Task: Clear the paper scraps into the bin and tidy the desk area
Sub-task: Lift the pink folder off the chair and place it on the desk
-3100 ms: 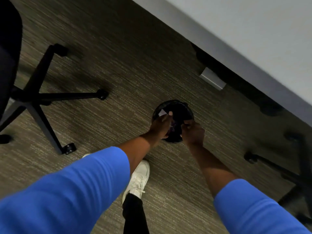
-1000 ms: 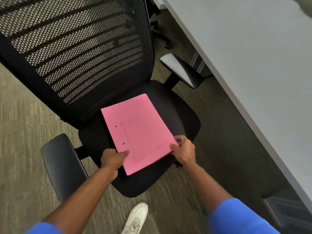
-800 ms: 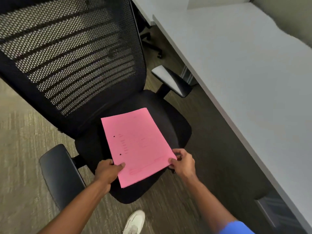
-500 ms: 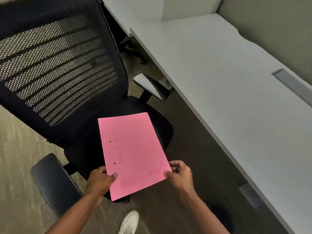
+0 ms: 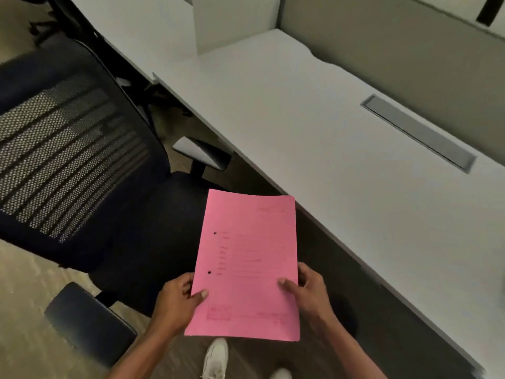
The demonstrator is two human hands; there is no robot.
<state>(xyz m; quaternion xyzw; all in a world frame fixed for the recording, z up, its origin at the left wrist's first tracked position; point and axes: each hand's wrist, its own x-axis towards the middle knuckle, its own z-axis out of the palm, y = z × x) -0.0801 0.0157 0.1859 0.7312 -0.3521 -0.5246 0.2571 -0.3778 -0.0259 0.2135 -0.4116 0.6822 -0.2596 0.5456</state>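
A pink folder with two punched holes on its left side is held in the air in front of me, between the chair and the desk. My left hand grips its lower left edge, thumb on top. My right hand grips its lower right edge the same way. The white desk stretches along the right. No paper scraps and no bin are in view.
A black mesh office chair stands at the left, its armrests near my left arm. A grey cable slot runs along the desk's back. A white divider panel stands at the desk's far end. My white shoe is on the carpet.
Both hands have lifted the pink folder off the chair seat and carried it right, toward the desk. The view has turned from the floor bin to the chair and desk.
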